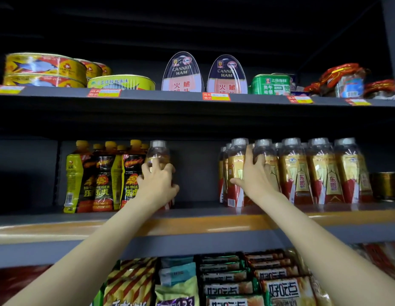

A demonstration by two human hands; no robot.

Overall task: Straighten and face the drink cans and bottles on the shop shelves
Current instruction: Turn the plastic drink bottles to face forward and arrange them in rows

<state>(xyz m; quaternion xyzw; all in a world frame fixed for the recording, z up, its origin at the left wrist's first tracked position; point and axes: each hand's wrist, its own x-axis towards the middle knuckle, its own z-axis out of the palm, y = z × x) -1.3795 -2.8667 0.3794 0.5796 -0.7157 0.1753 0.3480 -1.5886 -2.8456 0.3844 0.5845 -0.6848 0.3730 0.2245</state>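
On the middle shelf (192, 208), my left hand (157, 184) grips a lone gold-labelled bottle with a grey cap (158, 152), standing just right of the black and yellow Hi-Tiger bottles (103, 177). A bare gap lies between this bottle and the row of gold and red bottles (320, 173) on the right. My right hand (255, 175) lies on the front bottles at the left end of that row (236, 164), fingers reaching up between two of them and thumb spread low to the left. Whether it grips one I cannot tell.
The upper shelf (170, 99) holds flat fish tins (46, 69), two canned hams (205, 74), a green tin (271, 83) and red packets. Brass-coloured cans (386, 185) stand at the far right of the middle shelf. Snack packets (236, 281) fill the shelf below.
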